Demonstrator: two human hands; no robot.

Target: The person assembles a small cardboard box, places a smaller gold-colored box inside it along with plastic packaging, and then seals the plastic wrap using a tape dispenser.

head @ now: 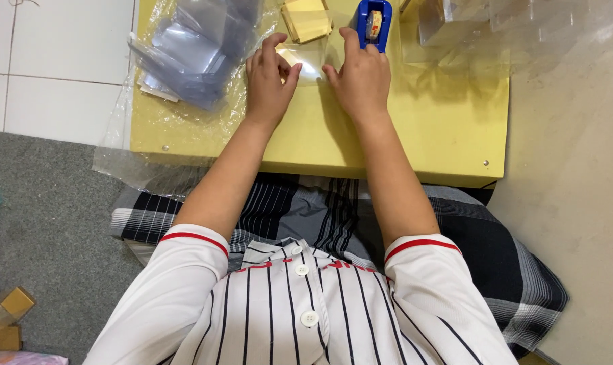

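Observation:
On the low yellow table lies a small clear plastic sleeve with something pale yellow inside it. My left hand grips its left edge with thumb and fingers. My right hand presses on its right edge, fingers curled, index finger reaching up beside the blue tape dispenser. A stack of pale yellow cards sits just beyond the sleeve.
A pile of clear plastic sleeves in a plastic bag lies at the table's left. Clear plastic boxes stand at the back right. Small gold boxes rest on the grey carpet at lower left. My lap holds a black-and-white plaid cloth.

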